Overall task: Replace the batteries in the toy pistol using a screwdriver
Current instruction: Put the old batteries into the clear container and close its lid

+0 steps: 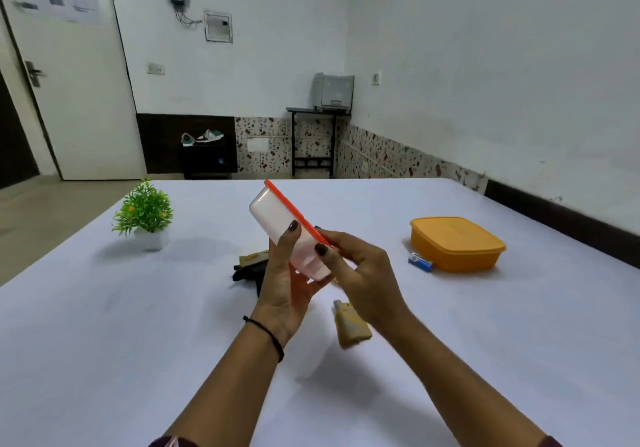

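Small white box (273, 218) with orange lid (294, 209), held tilted above the table (104, 325). Left hand (284, 294): grip wrapped round the box's lower end. Right hand (360, 273): grip pinching the lid's edge. Toy pistol (247, 266) lies on the table just behind the left hand; batteries (420, 261) lie to the right, just beside an orange container (457, 244).

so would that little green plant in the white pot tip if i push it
The green leafy plant in its white pot looks small, so probably light. Its foliage spreads wider than the pot, so a push up high may tip it; pushed at the pot, it would likely slide on the smooth white table.
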